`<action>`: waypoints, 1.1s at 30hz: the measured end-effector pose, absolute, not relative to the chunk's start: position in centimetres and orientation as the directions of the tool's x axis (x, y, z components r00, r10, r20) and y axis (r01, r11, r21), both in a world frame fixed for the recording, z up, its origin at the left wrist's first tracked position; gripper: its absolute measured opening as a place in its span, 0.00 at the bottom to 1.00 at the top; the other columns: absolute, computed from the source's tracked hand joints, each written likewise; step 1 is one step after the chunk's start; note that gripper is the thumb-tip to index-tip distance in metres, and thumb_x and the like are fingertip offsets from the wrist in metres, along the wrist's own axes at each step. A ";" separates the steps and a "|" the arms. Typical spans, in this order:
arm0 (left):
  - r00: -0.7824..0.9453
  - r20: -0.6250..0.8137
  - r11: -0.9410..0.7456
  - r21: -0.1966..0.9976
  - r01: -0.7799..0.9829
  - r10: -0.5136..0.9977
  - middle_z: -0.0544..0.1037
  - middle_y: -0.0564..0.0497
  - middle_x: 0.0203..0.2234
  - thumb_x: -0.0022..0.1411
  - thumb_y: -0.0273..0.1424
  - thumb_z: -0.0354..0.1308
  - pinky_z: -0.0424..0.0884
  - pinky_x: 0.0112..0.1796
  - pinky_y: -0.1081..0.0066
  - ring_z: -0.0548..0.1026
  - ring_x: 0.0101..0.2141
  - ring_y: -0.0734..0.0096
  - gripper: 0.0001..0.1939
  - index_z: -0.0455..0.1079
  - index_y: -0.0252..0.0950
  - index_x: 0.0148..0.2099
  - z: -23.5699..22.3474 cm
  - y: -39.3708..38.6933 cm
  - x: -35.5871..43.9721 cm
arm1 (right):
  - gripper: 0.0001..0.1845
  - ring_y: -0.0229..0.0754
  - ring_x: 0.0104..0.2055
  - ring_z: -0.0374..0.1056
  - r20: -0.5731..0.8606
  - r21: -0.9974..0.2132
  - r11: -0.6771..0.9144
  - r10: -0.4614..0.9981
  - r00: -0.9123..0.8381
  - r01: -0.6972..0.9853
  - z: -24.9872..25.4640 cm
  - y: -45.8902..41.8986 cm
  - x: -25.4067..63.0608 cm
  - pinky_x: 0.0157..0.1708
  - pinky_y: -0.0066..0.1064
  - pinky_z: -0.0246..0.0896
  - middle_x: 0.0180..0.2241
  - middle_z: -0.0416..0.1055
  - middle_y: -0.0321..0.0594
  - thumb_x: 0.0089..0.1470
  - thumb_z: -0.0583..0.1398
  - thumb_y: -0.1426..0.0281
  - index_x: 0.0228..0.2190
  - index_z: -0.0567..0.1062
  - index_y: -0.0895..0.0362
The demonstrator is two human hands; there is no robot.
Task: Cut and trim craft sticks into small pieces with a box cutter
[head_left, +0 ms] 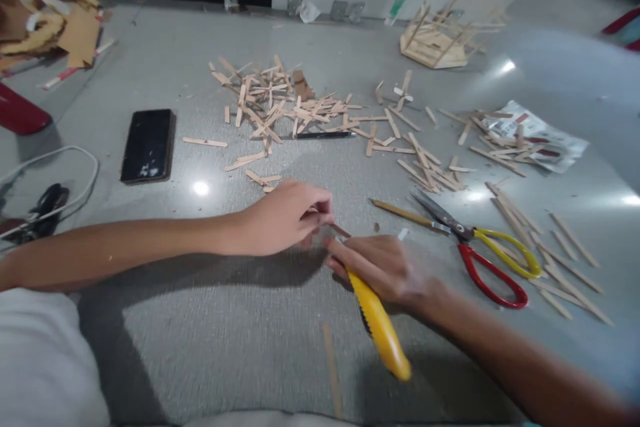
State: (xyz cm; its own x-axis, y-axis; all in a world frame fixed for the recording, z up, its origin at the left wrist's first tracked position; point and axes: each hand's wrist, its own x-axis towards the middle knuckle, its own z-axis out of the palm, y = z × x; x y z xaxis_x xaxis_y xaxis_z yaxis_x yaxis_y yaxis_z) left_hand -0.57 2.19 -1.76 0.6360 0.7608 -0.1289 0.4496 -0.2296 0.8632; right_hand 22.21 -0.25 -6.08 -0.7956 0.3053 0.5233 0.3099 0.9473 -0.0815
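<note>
My right hand (377, 265) is closed around a yellow utility knife (377, 323), its handle sticking out towards me below the palm. The knife's front end points at my left hand (287, 217), and most of the blade is hidden by my fingers. A small wooden stick (341, 231) is pinched between the fingertips of my left hand, reaching across to the knife. Both hands meet low over the grey table (250, 333). Beside my right wrist lie scissors (467, 233) with one yellow and one red handle, their blades touching a brownish pencil-like tool (407, 215).
Short cut wooden pieces (270, 100) are heaped beyond my hands, with a black pen (325, 135) among them. Longer sticks (555, 257) lie right. A phone (147, 145) and cable (95, 167) are left. A stick-built frame (435, 47) stands far right. One stick (331, 370) lies near me.
</note>
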 end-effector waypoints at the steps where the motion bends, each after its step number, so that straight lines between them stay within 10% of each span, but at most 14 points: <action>1: 0.621 -0.036 -0.326 0.827 0.459 0.783 0.77 0.53 0.20 0.72 0.31 0.53 0.70 0.28 0.76 0.76 0.22 0.75 0.11 0.70 0.35 0.35 -1.4 1.6 -0.6 | 0.09 0.34 0.20 0.64 0.530 0.043 0.949 0.243 -0.813 0.312 -5.7 -0.3 22.4 0.19 0.28 0.57 0.21 0.69 0.30 0.64 0.59 0.74 0.47 0.73 0.57; 4: 0.621 0.192 -0.568 0.661 0.490 0.760 0.82 0.47 0.31 0.73 0.34 0.50 0.73 0.33 0.71 0.79 0.30 0.70 0.12 0.74 0.36 0.42 -0.6 0.0 -0.8 | 0.08 0.35 0.23 0.69 0.559 0.284 0.887 0.155 -0.814 0.364 -4.5 -0.7 23.0 0.21 0.28 0.61 0.23 0.74 0.33 0.60 0.63 0.75 0.41 0.78 0.52; 17: 0.617 0.615 -0.861 0.236 0.450 0.491 0.85 0.53 0.43 0.69 0.29 0.58 0.81 0.49 0.67 0.83 0.45 0.63 0.12 0.81 0.48 0.37 -0.9 -5.4 -1.0 | 0.04 0.39 0.30 0.78 0.626 0.429 0.852 -0.040 -0.779 0.301 -1.8 -2.1 23.1 0.22 0.26 0.67 0.32 0.83 0.32 0.59 0.65 0.61 0.38 0.80 0.43; 25: 0.669 0.407 -0.768 0.482 0.422 0.622 0.85 0.53 0.41 0.69 0.32 0.57 0.84 0.47 0.57 0.83 0.46 0.56 0.11 0.81 0.52 0.40 -1.3 -5.6 -1.7 | 0.15 0.39 0.31 0.79 0.661 0.041 0.957 0.191 -0.726 0.288 -2.1 -2.5 23.3 0.20 0.26 0.65 0.36 0.84 0.29 0.55 0.69 0.63 0.45 0.78 0.38; 33: 0.566 0.355 -0.654 0.558 0.511 0.744 0.83 0.56 0.47 0.69 0.27 0.54 0.77 0.56 0.52 0.80 0.52 0.58 0.16 0.80 0.53 0.41 -1.9 -8.0 -1.0 | 0.17 0.38 0.30 0.80 0.671 0.276 0.908 0.052 -0.740 0.314 -2.0 -2.3 23.3 0.19 0.27 0.65 0.37 0.83 0.24 0.54 0.69 0.76 0.39 0.75 0.42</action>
State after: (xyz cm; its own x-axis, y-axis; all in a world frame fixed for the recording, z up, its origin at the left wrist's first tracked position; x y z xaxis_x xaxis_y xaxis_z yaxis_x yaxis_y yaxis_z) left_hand -0.98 -8.01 -1.87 0.5660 0.7442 0.3545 0.5110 -0.6542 0.5576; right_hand 23.28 -2.30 -2.00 -0.7398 0.0518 0.6709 0.3140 0.9084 0.2761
